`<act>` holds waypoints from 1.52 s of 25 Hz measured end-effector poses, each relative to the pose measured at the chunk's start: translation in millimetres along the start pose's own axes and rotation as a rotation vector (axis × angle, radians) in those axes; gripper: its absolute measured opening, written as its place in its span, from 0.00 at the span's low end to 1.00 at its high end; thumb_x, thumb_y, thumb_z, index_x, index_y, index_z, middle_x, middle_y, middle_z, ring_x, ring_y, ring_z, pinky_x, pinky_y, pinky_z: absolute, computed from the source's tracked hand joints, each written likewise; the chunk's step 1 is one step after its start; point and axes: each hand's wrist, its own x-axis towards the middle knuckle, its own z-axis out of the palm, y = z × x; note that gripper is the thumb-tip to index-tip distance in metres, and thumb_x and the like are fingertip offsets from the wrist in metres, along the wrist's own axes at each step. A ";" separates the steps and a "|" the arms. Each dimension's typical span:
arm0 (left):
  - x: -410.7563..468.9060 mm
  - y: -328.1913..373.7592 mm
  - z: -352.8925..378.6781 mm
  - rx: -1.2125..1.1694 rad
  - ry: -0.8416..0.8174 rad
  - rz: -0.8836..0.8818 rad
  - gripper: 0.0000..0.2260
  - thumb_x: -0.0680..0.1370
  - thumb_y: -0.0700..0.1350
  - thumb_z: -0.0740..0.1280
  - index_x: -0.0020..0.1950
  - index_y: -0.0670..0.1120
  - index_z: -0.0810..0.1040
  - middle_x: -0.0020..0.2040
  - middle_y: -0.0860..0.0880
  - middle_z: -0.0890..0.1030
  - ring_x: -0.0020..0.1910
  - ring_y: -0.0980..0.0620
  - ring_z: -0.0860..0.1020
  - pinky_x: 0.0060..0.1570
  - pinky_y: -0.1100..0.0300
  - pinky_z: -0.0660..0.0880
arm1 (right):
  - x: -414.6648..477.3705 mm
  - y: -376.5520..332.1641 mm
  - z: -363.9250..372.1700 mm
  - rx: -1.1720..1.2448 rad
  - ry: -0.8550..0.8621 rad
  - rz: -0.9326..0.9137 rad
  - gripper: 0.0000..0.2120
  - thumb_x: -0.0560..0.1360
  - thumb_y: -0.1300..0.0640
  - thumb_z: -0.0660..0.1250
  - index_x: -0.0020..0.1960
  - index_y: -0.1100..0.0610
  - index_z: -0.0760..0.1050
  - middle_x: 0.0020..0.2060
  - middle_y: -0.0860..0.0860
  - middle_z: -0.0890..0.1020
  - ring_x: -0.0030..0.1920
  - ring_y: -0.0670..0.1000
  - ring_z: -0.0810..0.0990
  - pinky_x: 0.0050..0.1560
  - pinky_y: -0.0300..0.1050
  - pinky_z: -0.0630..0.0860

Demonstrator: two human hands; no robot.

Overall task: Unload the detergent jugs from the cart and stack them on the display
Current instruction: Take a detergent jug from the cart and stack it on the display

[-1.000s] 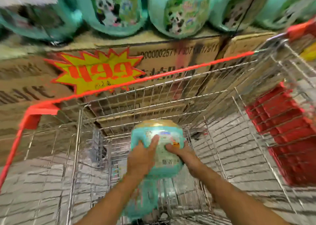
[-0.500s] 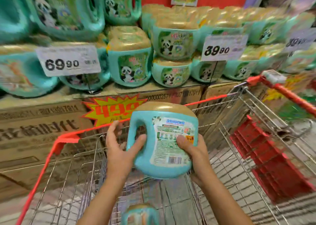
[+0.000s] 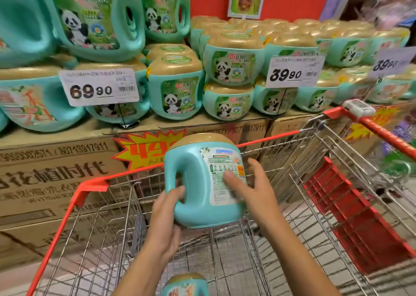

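Jug (image 3: 198,160): upright, cap up, held above the cart (image 3: 90,184); left grip (image 3: 165,223) curls round its handle base, right grip (image 3: 254,194) clasps the label side. Display (image 3: 202,124): straight ahead and higher, beyond the cart's front rim, both grips about equally near.

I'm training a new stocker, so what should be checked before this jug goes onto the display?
1. Two-handed hold: ok; left hand under the held jug, right hand on its label side.
2. Gold cap on, jug roughly upright: ok.
3. Free spot on the display: cannot tell.
4. 39.90 price tag clear of the path: cannot tell.
5. Cart emptied: not ok; another jug lies inside.
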 end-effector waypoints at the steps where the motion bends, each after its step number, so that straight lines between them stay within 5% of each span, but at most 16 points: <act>1: -0.9 -1.1 0.3 0.029 0.019 0.028 0.03 0.75 0.40 0.66 0.41 0.45 0.78 0.33 0.49 0.81 0.30 0.57 0.79 0.28 0.63 0.75 | -3.6 -5.2 5.4 -0.086 -0.027 -0.025 0.54 0.54 0.24 0.71 0.74 0.44 0.59 0.69 0.49 0.71 0.64 0.52 0.75 0.62 0.57 0.75; 4: -2.9 1.7 3.6 0.100 -0.024 0.126 0.08 0.70 0.44 0.71 0.48 0.46 0.82 0.42 0.48 0.85 0.37 0.56 0.82 0.31 0.63 0.77 | -11.9 -12.9 24.4 -0.139 -0.084 -0.106 0.58 0.50 0.29 0.74 0.74 0.44 0.55 0.67 0.50 0.69 0.66 0.53 0.72 0.66 0.56 0.71; 8: 0.0 12.0 1.9 0.167 -0.126 0.228 0.30 0.64 0.61 0.71 0.65 0.52 0.78 0.57 0.53 0.84 0.46 0.60 0.81 0.41 0.61 0.74 | -7.5 -7.0 16.3 0.424 -0.105 -0.062 0.40 0.57 0.49 0.76 0.67 0.48 0.68 0.59 0.56 0.80 0.55 0.56 0.82 0.55 0.54 0.80; 12: 5.1 11.6 11.4 -0.111 -0.236 -0.066 0.47 0.48 0.61 0.83 0.66 0.51 0.77 0.59 0.50 0.83 0.55 0.52 0.82 0.49 0.52 0.78 | -10.4 4.5 9.0 0.733 -0.315 -0.039 0.37 0.62 0.52 0.73 0.70 0.53 0.70 0.62 0.56 0.80 0.59 0.57 0.80 0.58 0.53 0.78; 15: 3.1 2.5 17.5 -0.214 -0.325 -0.117 0.34 0.48 0.60 0.83 0.51 0.49 0.86 0.52 0.46 0.86 0.47 0.48 0.85 0.39 0.54 0.81 | -12.1 -7.4 7.8 0.646 -0.292 -0.029 0.35 0.63 0.50 0.72 0.69 0.54 0.71 0.60 0.54 0.82 0.56 0.52 0.81 0.51 0.43 0.79; 19: 2.9 1.5 27.8 -0.167 -0.141 0.048 0.47 0.50 0.62 0.82 0.67 0.50 0.76 0.59 0.47 0.83 0.56 0.47 0.82 0.54 0.48 0.79 | -18.1 -29.4 -0.8 0.319 0.259 -0.332 0.26 0.67 0.45 0.71 0.64 0.45 0.73 0.58 0.47 0.80 0.54 0.40 0.79 0.53 0.35 0.78; 22: 1.0 2.5 30.6 -0.079 -0.093 0.181 0.50 0.54 0.57 0.82 0.74 0.52 0.67 0.63 0.48 0.81 0.60 0.48 0.81 0.57 0.49 0.79 | -25.6 -46.3 12.5 0.215 0.093 -0.360 0.23 0.65 0.40 0.72 0.58 0.41 0.73 0.47 0.45 0.82 0.46 0.41 0.81 0.45 0.36 0.78; 24: -0.8 3.3 28.4 -0.065 -0.075 0.214 0.49 0.57 0.55 0.82 0.75 0.53 0.65 0.63 0.50 0.80 0.58 0.51 0.81 0.52 0.54 0.81 | -25.0 -50.6 23.2 0.140 0.159 -0.324 0.21 0.67 0.46 0.76 0.57 0.45 0.73 0.41 0.47 0.82 0.41 0.44 0.82 0.44 0.42 0.79; 27: -4.8 9.0 15.1 -0.062 -0.028 0.226 0.42 0.62 0.61 0.76 0.73 0.54 0.68 0.63 0.50 0.81 0.57 0.53 0.82 0.48 0.57 0.81 | -22.9 -50.0 20.3 0.501 0.283 -0.268 0.12 0.70 0.63 0.75 0.52 0.55 0.79 0.33 0.52 0.82 0.33 0.48 0.80 0.38 0.46 0.78; 30: -7.0 26.1 2.1 -0.096 -0.092 0.206 0.45 0.56 0.68 0.78 0.67 0.49 0.75 0.60 0.47 0.83 0.56 0.48 0.82 0.49 0.51 0.81 | -24.2 -46.9 8.4 0.804 0.117 -0.215 0.14 0.67 0.62 0.74 0.52 0.61 0.80 0.26 0.51 0.76 0.27 0.47 0.73 0.32 0.40 0.75; 33: -11.8 36.3 -2.0 -0.178 -0.197 0.152 0.35 0.56 0.66 0.79 0.57 0.49 0.83 0.56 0.44 0.84 0.52 0.45 0.84 0.43 0.51 0.82 | -20.8 -47.0 9.5 0.841 0.040 -0.155 0.13 0.67 0.61 0.73 0.50 0.61 0.78 0.25 0.51 0.72 0.26 0.46 0.68 0.29 0.38 0.70; 36: -22.0 37.7 -11.0 -0.158 -0.099 0.176 0.38 0.58 0.65 0.79 0.63 0.49 0.79 0.58 0.43 0.83 0.54 0.43 0.83 0.43 0.48 0.81 | -21.3 -45.1 26.3 0.767 0.057 -0.098 0.02 0.72 0.59 0.69 0.44 0.58 0.79 0.32 0.55 0.74 0.32 0.52 0.70 0.35 0.45 0.69; 38: -29.8 37.8 -23.1 -0.129 -0.054 0.174 0.37 0.61 0.64 0.78 0.65 0.48 0.77 0.59 0.42 0.83 0.54 0.42 0.83 0.44 0.47 0.81 | -26.1 -40.6 40.7 0.713 0.052 -0.083 0.15 0.68 0.52 0.73 0.50 0.60 0.80 0.40 0.57 0.80 0.38 0.54 0.76 0.38 0.47 0.74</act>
